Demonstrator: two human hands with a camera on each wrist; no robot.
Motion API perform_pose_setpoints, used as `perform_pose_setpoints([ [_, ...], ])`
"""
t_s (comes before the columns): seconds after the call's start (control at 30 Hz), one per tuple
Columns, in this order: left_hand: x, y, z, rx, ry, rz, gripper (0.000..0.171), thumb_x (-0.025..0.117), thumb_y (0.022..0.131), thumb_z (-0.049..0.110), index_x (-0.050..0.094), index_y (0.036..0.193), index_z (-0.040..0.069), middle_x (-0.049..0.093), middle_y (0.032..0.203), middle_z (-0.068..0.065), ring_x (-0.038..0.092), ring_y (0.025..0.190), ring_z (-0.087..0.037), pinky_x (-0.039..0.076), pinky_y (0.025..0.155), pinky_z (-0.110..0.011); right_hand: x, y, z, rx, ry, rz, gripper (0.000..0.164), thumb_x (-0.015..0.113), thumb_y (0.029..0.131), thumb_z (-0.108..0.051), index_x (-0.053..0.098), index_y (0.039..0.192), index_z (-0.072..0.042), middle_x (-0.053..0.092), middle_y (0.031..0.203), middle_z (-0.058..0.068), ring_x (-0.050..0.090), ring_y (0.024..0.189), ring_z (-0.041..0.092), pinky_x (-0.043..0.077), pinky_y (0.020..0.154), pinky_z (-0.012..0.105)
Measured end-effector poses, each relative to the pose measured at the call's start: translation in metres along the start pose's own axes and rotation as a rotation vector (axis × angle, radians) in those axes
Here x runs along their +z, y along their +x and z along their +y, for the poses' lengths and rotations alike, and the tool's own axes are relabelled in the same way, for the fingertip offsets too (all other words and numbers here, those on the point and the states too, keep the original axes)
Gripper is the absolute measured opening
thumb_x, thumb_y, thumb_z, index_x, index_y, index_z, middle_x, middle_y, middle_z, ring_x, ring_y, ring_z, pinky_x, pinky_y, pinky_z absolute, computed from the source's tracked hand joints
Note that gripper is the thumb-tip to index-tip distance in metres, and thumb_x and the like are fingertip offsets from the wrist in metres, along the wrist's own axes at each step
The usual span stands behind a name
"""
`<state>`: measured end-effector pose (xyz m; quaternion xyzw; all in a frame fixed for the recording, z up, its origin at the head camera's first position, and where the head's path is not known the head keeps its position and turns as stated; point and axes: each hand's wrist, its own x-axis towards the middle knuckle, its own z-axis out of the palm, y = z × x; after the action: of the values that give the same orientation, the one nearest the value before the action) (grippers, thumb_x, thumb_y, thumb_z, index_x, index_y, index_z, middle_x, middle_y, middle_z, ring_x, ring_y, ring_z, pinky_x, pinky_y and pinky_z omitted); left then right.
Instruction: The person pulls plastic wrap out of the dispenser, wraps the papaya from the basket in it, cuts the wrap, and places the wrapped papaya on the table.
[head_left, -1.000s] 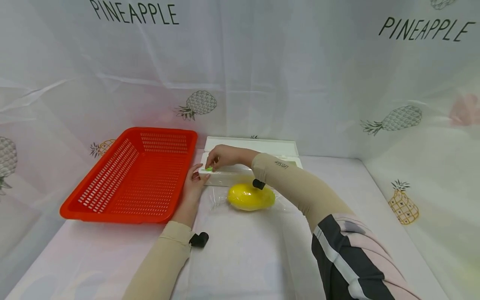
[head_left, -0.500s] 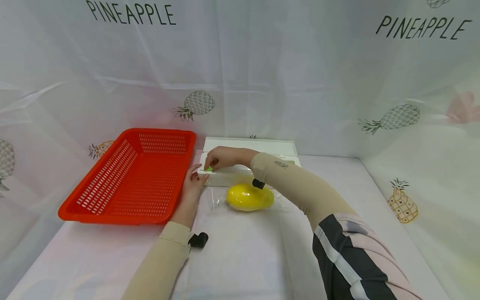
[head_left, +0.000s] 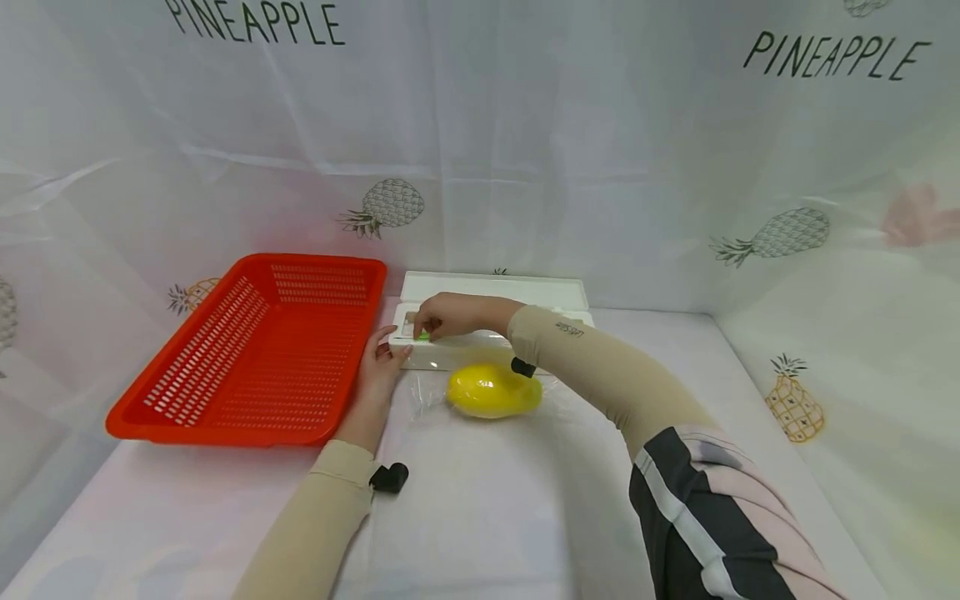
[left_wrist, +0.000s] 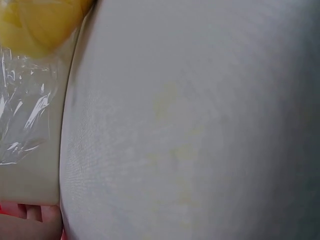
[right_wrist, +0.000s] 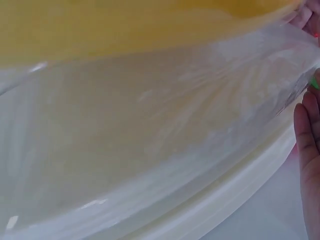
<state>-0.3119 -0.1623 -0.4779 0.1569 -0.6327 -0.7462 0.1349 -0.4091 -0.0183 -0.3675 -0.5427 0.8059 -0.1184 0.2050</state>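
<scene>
A long white cling film dispenser [head_left: 495, 290] lies at the back of the table with its lid raised. My left hand [head_left: 378, 367] grips its left end, thumb at the front and fingers on top. My right hand [head_left: 453, 315] pinches a small green slide cutter [head_left: 423, 337] near that same end. Clear film [head_left: 429, 392] comes over the dispenser's front and runs under or around a yellow, oval, mango-like fruit [head_left: 495, 392] just in front. In the right wrist view the film [right_wrist: 190, 110] stretches between fruit and dispenser. My right forearm hides the dispenser's right part.
A red perforated plastic basket [head_left: 300, 432] stands at the left, close beside my left hand. Behind the dispenser rises a white, pineapple-printed curtain [head_left: 570, 150]. A white cloth [head_left: 465, 517] covers the table.
My right hand has slid the green cutter slightly to the right along the dispenser. My left hand stays at the dispenser's end. The head view has shifted a little.
</scene>
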Motion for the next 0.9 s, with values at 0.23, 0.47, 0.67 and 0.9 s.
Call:
perform_pose_setpoints([
  [0.23,-0.001,-0.004,0.005,0.019,0.006,0.001,0.050,0.065,0.088,-0.009,0.050,0.135,0.003,0.049,0.110,-0.017,0.052,0.092,-0.017,0.047,0.067,-0.012,0.001,-0.014,0.004,0.032,0.003,0.014,0.020,0.066,0.093,-0.006,0.072,0.111,-0.010,0.062,0.092,-0.001,0.053,0.082,0.013,0.048,0.076,0.020],
  [0.47,0.004,-0.005,0.004,0.010,0.004,-0.013,0.051,0.065,0.088,-0.007,0.049,0.135,0.004,0.049,0.110,-0.017,0.052,0.093,-0.018,0.048,0.068,-0.012,0.002,-0.032,0.006,0.060,-0.038,0.017,0.019,0.066,0.093,-0.007,0.072,0.111,-0.012,0.062,0.092,-0.003,0.052,0.082,0.015,0.047,0.076,0.020],
  [0.67,0.005,-0.004,0.002,-0.014,0.013,-0.008,0.052,0.066,0.089,-0.004,0.048,0.137,0.007,0.049,0.115,-0.018,0.051,0.101,-0.024,0.048,0.069,-0.011,0.004,-0.048,0.015,0.074,-0.044,0.035,0.019,0.066,0.093,-0.007,0.073,0.110,-0.012,0.063,0.093,-0.002,0.051,0.082,0.014,0.047,0.076,0.021],
  [0.9,0.002,-0.003,0.002,-0.006,0.036,-0.008,0.052,0.067,0.089,-0.003,0.049,0.137,0.007,0.048,0.109,-0.014,0.051,0.094,-0.019,0.047,0.067,-0.012,0.007,-0.069,0.022,0.100,-0.037,0.067,0.020,0.065,0.093,-0.006,0.073,0.111,-0.013,0.064,0.097,-0.002,0.053,0.084,0.013,0.048,0.077,0.021],
])
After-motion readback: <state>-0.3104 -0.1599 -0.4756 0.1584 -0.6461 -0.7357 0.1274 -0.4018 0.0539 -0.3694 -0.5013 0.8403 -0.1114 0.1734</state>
